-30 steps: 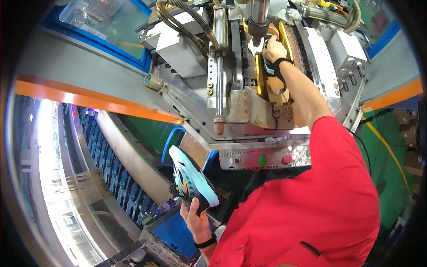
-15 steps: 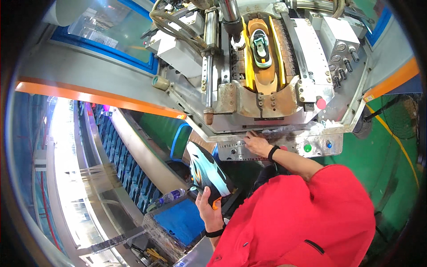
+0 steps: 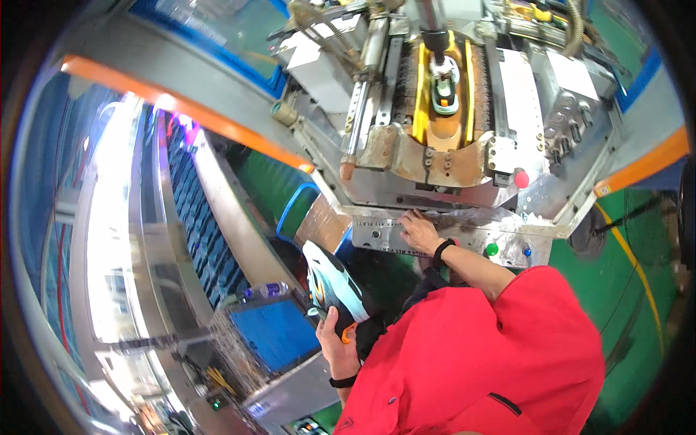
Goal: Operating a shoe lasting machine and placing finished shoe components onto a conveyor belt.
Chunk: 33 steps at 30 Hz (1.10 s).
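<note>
Thumb and curled fingers of the left hand (image 3: 338, 354) hold a light blue, white and black shoe (image 3: 336, 284) by its heel end, near an orange tab (image 3: 348, 333); the toe points up and away from the body. The right hand (image 3: 420, 233), half open with loosely bent fingers, rests at the control panel (image 3: 510, 246) with nothing seen in its grasp; whether it presses a button cannot be told. To its right on the panel are a green button (image 3: 492, 249) and a blue button (image 3: 528, 251). Beyond, in the machine, a second shoe (image 3: 445, 104) lies between two yellow plates (image 3: 421, 98), partly hidden by a dark rod (image 3: 436, 43). Left of the held shoe are a blue mat (image 3: 275, 333) and a bottle (image 3: 266, 291), with a conveyor (image 3: 194, 199) farther out.
</note>
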{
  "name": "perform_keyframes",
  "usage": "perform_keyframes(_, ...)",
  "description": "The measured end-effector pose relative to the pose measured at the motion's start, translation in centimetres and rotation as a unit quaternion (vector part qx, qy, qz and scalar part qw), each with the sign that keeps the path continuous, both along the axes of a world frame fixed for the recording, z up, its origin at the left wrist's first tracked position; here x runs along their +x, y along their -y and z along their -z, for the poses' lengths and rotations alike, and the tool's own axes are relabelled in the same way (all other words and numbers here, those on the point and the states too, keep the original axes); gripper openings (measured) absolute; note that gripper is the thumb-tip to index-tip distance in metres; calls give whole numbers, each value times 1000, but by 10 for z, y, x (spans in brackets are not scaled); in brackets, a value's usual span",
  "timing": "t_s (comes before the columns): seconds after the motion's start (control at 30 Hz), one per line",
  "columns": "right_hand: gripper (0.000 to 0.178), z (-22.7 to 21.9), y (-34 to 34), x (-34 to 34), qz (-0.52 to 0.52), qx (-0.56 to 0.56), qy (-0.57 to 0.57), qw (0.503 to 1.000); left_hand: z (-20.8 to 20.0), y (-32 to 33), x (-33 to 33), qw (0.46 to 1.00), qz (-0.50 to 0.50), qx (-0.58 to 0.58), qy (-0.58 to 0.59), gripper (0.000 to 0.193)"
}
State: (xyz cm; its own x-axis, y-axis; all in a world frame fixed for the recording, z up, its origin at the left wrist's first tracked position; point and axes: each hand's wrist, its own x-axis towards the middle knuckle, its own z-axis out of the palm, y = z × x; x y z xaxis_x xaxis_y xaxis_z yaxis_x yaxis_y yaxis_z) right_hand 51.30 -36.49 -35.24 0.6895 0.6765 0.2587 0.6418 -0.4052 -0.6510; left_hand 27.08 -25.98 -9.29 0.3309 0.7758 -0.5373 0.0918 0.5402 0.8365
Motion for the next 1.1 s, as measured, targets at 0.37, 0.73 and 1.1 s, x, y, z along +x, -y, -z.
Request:
perform_keyframes(0.37,71,-337,-14,-68,-544,272,-465,643,11,26,-76,999,-20,38,17,26)
perform_keyframes(0.73,104,-422,-28,-186,-756,472,-390,233,69,-3,-187,976,-181,-113,34,21)
perform_keyframes(1.1,28,-59,-12,-46,13,49,116,992,61,-44,-145,990,-20,-134,44,26)
